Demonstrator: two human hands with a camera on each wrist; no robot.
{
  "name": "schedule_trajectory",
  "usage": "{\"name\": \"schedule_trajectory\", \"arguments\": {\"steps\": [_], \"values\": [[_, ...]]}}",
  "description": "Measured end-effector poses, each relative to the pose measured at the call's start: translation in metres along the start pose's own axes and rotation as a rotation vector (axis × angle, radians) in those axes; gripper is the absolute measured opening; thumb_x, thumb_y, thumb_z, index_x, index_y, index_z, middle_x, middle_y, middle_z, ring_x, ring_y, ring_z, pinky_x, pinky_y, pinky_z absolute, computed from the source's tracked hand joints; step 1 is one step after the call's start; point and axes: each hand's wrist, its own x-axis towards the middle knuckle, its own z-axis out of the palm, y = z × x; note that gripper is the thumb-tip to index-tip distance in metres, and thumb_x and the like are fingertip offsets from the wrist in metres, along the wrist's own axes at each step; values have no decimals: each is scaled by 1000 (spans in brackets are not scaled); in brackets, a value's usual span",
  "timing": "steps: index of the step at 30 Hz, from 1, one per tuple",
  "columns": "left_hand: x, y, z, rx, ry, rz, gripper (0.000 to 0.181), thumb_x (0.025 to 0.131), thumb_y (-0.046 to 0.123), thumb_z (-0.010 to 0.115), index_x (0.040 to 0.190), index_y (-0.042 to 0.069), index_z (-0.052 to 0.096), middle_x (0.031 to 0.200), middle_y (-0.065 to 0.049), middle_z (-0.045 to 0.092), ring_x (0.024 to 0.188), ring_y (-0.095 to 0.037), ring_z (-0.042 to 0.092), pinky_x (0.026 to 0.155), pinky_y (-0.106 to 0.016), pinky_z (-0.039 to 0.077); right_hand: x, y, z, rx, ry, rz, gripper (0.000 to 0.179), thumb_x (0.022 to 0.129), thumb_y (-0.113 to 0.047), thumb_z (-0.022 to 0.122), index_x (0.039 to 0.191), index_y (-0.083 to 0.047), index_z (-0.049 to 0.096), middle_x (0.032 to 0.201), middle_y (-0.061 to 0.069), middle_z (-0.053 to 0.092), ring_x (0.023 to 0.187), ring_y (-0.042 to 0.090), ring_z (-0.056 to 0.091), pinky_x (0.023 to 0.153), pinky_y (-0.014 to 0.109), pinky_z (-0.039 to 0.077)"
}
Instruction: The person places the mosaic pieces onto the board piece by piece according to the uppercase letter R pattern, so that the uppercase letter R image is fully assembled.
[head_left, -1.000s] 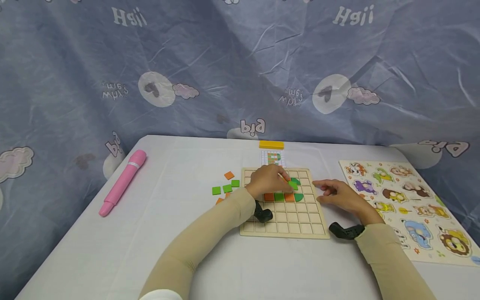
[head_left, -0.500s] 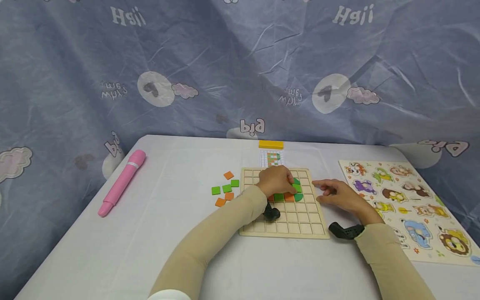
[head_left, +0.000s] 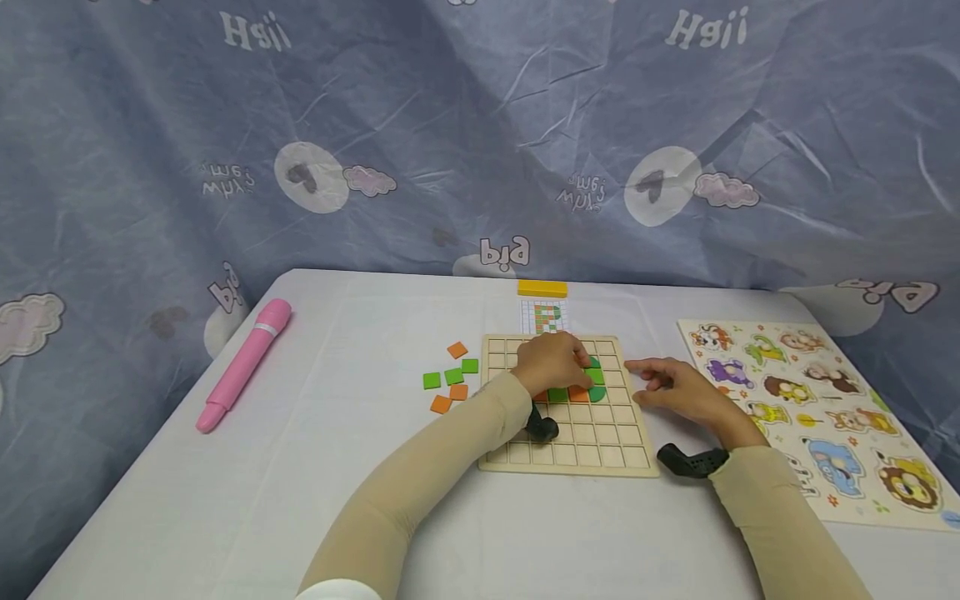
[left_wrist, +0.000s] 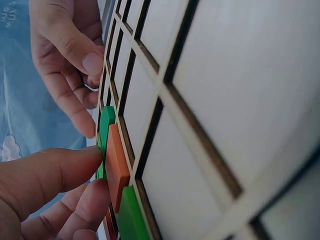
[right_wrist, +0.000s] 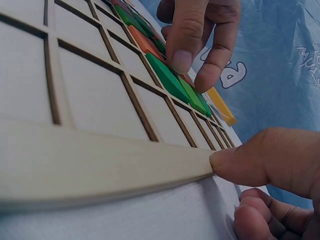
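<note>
My left hand [head_left: 551, 362] is over the wooden grid board [head_left: 570, 458]. Its thumb and a finger pinch a light green square tile [head_left: 593, 377], seated in the grid between two dark green rounded tiles [head_left: 597, 394]. Beside these, an orange tile [left_wrist: 116, 165] and a light green tile [left_wrist: 131, 212] fill cells in one row; other tiles are hidden under the hand. My right hand [head_left: 686, 392] is at the board's right edge. In the right wrist view its thumb [right_wrist: 265, 157] touches the rim, while the other fingers bend below.
Several loose orange and green tiles [head_left: 453, 377] lie left of the board. Behind it are a printed pattern card [head_left: 546, 318] and a yellow bar [head_left: 542, 289]. A pink microphone-shaped stick [head_left: 246, 367] lies far left. An animal puzzle board [head_left: 817, 417] is at right, partly under the right arm.
My left hand has moved right, bringing the light green tile down between the dark green pieces. Over the last half second it has hardly moved. The right hand stays put.
</note>
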Motion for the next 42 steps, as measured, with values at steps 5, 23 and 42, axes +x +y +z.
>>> {"name": "schedule_trajectory", "arguments": {"steps": [5, 23, 42], "values": [[-4, -6, -1, -39, -3, 46, 20, 89, 35, 89, 107, 30, 82, 89, 21, 72, 84, -6, 63, 76, -36, 46, -1, -2, 0, 11, -2, -8, 58, 96, -4, 78, 147, 12, 57, 113, 15, 56, 97, 20, 48, 80, 26, 41], [-66, -75, -39, -328, 46, 357, 26, 102, 17, 75, 127, 11, 78, 109, 3, 78, 100, -9, 69, 89, -29, 54, 0, -3, 0, -9, -1, -1, 59, 96, -5, 78, 148, 12, 56, 118, 18, 56, 99, 23, 48, 81, 27, 41], [-119, -186, -88, -398, 281, 256, 30, 102, 13, 75, 132, 7, 75, 121, -10, 78, 109, -24, 71, 95, -46, 52, 0, -4, 0, -27, -15, 38, 61, 98, -9, 78, 151, 9, 55, 116, 15, 57, 101, 22, 47, 81, 28, 40]]}}
